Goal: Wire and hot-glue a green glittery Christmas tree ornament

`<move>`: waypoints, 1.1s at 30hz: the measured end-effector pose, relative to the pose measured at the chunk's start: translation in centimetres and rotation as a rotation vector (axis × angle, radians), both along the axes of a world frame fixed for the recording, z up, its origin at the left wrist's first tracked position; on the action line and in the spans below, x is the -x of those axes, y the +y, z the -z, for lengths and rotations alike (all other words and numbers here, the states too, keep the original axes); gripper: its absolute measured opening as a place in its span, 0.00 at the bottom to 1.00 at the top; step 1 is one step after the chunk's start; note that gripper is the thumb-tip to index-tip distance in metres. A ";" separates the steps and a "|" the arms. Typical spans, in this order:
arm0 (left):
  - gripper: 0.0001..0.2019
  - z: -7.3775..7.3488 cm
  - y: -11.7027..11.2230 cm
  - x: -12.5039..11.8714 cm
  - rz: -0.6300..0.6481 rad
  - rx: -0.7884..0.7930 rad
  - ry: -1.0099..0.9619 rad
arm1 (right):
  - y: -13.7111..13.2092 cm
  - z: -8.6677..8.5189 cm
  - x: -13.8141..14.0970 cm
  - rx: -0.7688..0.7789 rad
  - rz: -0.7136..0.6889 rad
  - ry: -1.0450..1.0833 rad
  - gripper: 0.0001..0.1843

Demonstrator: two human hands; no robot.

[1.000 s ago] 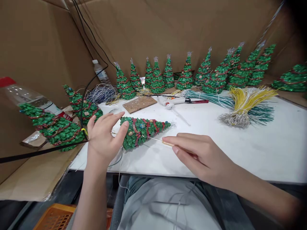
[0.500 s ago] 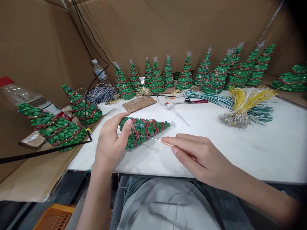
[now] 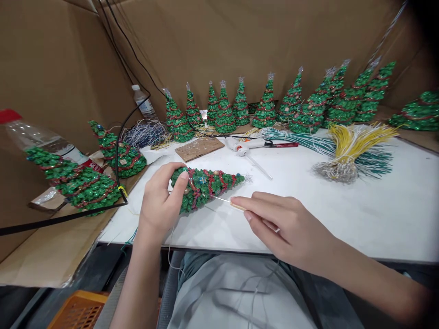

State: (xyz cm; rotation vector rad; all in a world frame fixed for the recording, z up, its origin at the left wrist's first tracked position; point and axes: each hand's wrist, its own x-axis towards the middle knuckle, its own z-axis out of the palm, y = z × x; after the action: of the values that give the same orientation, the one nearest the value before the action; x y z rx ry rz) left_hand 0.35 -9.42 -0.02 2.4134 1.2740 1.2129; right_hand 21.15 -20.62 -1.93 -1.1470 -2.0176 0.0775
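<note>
A small green Christmas tree with red garland and a clear star at its tip lies on its side over the white table, tip to the right. My left hand grips it round the base, thumb on top. Between the thumb and fingers of my right hand is a thin needle-like tool with a pale wood-coloured handle. Its fine shaft meets the tree's lower side among the branches; whether the point goes in is hidden. A thin pale wire hangs below the base near my left wrist.
Several finished-looking trees line the back. A white glue gun and a wooden board lie behind my hands. Bundled yellow and green wires are at right. Two trees, a bottle and a black cable occupy the left.
Hardly anything differs. Both hands keep their holds on the tree and the tool, and the view has shifted very slightly.
</note>
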 end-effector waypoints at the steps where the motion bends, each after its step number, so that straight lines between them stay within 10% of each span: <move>1: 0.14 0.0 0.0 0.0 0.006 0.005 -0.004 | 0.0 0.0 0.1 -0.017 0.024 -0.028 0.16; 12: 0.12 0.6 0.8 0.2 0.020 0.016 -0.072 | 0.6 -1.3 1.9 -0.233 0.114 -0.276 0.14; 33: 0.12 0.5 1.2 0.0 0.008 0.061 -0.140 | 3.6 0.0 -0.9 -0.121 -0.128 -0.044 0.12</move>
State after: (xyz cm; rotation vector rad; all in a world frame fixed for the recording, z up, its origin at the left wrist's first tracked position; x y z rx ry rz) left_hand 0.40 -8.21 -0.48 2.2461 1.2409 1.2954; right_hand 22.05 -17.05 -1.90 -0.9510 -2.1031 -0.0050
